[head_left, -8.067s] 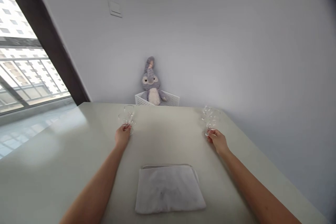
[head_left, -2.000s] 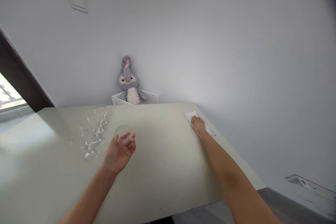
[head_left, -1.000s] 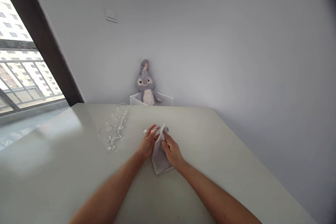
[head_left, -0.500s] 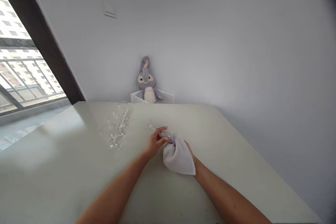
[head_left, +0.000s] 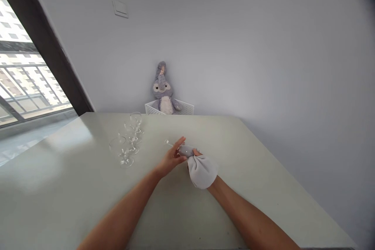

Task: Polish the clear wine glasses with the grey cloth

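Note:
A stemmed wine glass (head_left: pixel 185 150) lies on its side above the table, its stem and foot pointing to the far left. My left hand (head_left: pixel 172 159) grips its bowl, with thumb and fingers curved round it. At the rim end, my right hand (head_left: pixel 198 153) is closed on a pale grey-white cloth (head_left: pixel 203 172), part of which appears tucked inside the bowl. The cloth drapes over most of the right hand, so only a thumb and fingertip show. Left of my hands, several clear stemmed glasses (head_left: pixel 126 159) stand upright in a row.
At the table's (head_left: pixel 249 187) far edge sits a white perforated basket (head_left: pixel 187 109) holding a grey plush toy (head_left: pixel 166 103). A plain wall (head_left: pixel 263 54) bounds the back and right. To the left is a dark-framed window (head_left: pixel 55 43).
My right hand has turned, bringing its thumb into view near the rim. The cloth has swung round and bunched up over that hand. The left hand keeps its hold on the glass.

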Demonstrator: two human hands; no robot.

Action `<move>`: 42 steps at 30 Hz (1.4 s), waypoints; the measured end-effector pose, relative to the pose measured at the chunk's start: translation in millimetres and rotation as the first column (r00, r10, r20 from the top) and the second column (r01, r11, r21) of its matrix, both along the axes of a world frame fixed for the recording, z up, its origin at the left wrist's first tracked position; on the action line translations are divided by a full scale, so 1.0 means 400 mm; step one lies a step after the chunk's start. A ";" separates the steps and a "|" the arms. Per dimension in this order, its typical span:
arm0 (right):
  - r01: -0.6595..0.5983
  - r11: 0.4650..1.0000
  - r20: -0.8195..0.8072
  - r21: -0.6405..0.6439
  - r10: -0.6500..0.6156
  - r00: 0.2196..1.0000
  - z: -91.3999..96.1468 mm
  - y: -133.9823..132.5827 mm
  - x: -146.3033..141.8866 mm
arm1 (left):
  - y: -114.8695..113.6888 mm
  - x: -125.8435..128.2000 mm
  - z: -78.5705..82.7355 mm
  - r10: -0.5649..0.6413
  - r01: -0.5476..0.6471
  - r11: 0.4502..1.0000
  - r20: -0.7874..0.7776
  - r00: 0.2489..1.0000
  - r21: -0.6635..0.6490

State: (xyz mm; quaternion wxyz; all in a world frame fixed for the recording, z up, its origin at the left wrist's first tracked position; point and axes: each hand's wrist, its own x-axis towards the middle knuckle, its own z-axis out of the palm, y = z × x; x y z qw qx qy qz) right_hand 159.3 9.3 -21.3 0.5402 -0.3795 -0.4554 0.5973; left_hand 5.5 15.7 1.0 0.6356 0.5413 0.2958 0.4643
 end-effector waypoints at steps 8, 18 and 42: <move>-0.255 0.919 0.652 0.300 -0.003 0.758 0.006 -0.061 -0.036 | 0.029 -0.021 -0.018 0.148 -0.158 0.987 -0.223 0.964 -0.029; -0.213 0.976 -0.086 -0.041 0.209 0.974 0.045 -0.029 0.004 | 0.009 -0.018 0.005 -0.005 0.016 0.993 -0.093 0.996 0.116; -0.106 0.989 -0.133 -0.105 0.092 0.987 0.031 -0.024 -0.008 | 0.027 -0.021 -0.015 0.143 -0.100 0.976 -0.226 0.964 0.191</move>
